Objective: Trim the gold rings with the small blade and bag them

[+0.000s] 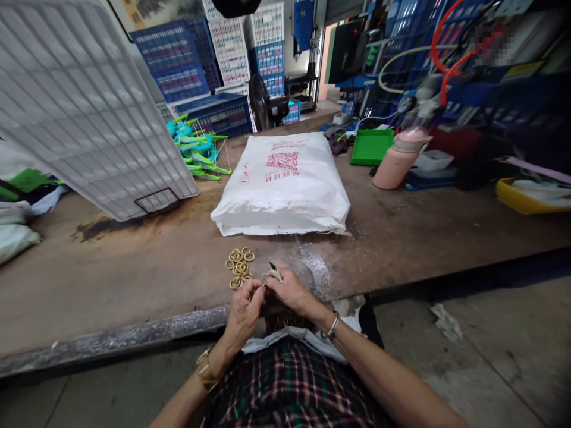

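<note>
Several brass-coloured rings [239,267] lie in a loose pile near the table's front edge. Just right of and below them, my left hand [245,306] pinches a small ring, of which only a sliver shows between the fingertips. My right hand [292,291] is closed around a small knife-like tool [276,273], its dark pointed tip sticking up and to the left. The fingertips of both hands meet at the ring. Below the hands, more rings [288,321] show dimly at my lap, partly hidden.
A stuffed white sack [285,184] with red print lies beyond the rings. To the left leans a large white rack [89,107], with green and turquoise plastic pieces [200,148] behind it. A pink bottle [399,160] and green tray [371,147] stand at the right.
</note>
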`<state>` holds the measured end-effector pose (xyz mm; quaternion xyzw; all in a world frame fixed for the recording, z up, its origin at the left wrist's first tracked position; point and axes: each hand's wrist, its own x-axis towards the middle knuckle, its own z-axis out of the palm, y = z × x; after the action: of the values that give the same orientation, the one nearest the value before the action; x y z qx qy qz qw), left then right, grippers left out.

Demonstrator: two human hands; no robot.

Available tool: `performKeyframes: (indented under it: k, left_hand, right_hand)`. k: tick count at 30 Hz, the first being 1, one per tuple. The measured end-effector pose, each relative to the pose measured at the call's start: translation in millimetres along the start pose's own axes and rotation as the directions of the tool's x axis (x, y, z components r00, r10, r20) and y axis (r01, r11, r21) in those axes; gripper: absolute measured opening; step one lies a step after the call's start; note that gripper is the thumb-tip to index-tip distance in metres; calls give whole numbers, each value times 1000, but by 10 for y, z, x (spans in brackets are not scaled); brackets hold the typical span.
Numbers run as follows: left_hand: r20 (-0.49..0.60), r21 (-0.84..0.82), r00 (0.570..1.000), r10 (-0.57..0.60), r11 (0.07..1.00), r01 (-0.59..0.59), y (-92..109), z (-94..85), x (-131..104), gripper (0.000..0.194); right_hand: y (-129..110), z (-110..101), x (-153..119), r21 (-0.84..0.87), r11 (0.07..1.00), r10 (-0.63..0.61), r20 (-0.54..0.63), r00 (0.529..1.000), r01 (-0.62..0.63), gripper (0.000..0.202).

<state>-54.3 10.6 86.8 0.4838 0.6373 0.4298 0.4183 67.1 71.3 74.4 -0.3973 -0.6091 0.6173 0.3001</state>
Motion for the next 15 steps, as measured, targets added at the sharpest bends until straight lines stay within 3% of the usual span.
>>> performKeyframes:
  k: [3, 6, 11, 15]
  left_hand:
    - [88, -128, 988, -130, 982, 140, 5, -13, -25, 30]
    - [146, -230, 972, -183, 949, 214, -1, -21, -57, 32]
    - [183, -356, 967, -178, 905, 234, -6, -36, -113, 33]
    - [187, -397, 965, -183, 885, 244, -7, -63, -138, 33]
  right_hand:
    - [17, 19, -9, -14, 1000, 19, -14, 1000, -19, 15]
    - [47, 34, -28, -16, 1000, 23, -7, 1000, -23, 17]
    - [71, 58, -64, -15, 1000, 10, 26, 1000, -9, 20]
    - [22, 70, -82, -81, 997, -14, -18, 1000, 12, 19]
